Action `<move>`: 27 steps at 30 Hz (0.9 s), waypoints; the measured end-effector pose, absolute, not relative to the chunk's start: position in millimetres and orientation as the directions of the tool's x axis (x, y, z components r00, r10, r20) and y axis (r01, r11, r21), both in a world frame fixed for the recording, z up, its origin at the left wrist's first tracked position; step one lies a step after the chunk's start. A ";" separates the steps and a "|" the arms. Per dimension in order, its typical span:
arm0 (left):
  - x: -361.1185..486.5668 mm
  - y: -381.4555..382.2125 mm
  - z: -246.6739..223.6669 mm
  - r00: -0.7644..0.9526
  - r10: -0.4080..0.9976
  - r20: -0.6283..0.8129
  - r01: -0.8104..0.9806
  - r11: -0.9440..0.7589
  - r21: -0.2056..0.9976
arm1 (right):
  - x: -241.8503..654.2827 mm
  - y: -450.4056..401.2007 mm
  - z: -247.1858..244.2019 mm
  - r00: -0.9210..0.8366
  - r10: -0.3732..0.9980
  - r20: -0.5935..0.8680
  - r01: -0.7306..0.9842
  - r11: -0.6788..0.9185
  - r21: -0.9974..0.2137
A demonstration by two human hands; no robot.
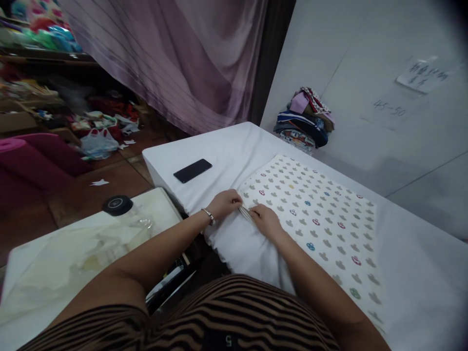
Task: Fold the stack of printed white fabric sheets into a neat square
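Note:
A white patterned cloth (314, 209) with grey, red, blue and green motifs lies spread over a white-covered table (234, 146). Both of my hands are at its near left edge, where the border looks folded into a narrow strip. My left hand (224, 202), with a bracelet at the wrist, pinches that edge between thumb and fingers. Just to the right, my right hand (265, 220) has its fingers closed on the same edge. A black phone (193, 170) lies flat on the table, beyond my left hand and apart from it.
A lower white surface (73, 239) at my left carries a clear jar with a black lid (117, 204) and thin translucent plastic. Folded fabrics (305, 117) are stacked by the wall at the back. A purple curtain (190, 58) hangs behind the table. Pink rolls (40, 161) stand at far left.

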State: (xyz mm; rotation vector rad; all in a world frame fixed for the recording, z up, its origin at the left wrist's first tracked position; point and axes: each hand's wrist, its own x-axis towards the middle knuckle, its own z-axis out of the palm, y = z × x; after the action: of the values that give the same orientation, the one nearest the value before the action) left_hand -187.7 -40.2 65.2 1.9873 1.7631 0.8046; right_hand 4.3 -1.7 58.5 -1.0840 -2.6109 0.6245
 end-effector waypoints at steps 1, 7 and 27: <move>-187.0 -40.8 65.7 0.077 0.983 0.169 0.791 -0.164 0.590 | 4.2 -1.8 58.0 -0.688 0.722 0.072 0.613 0.631 -0.475; -184.8 -48.0 67.8 0.119 0.971 0.209 0.832 -0.212 0.512 | 5.1 -1.9 57.7 -0.644 0.759 0.099 0.630 0.599 -0.493; -187.2 -60.5 72.6 0.282 0.951 0.128 0.902 -0.308 0.304 | 0.5 -19.6 64.4 -0.711 0.700 0.060 0.664 0.698 -0.269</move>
State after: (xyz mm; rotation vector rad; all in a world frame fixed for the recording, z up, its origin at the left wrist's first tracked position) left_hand -187.2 -60.5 72.6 2.3721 1.7345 0.4271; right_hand 0.5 -19.6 64.4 -1.1122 -2.7470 0.3423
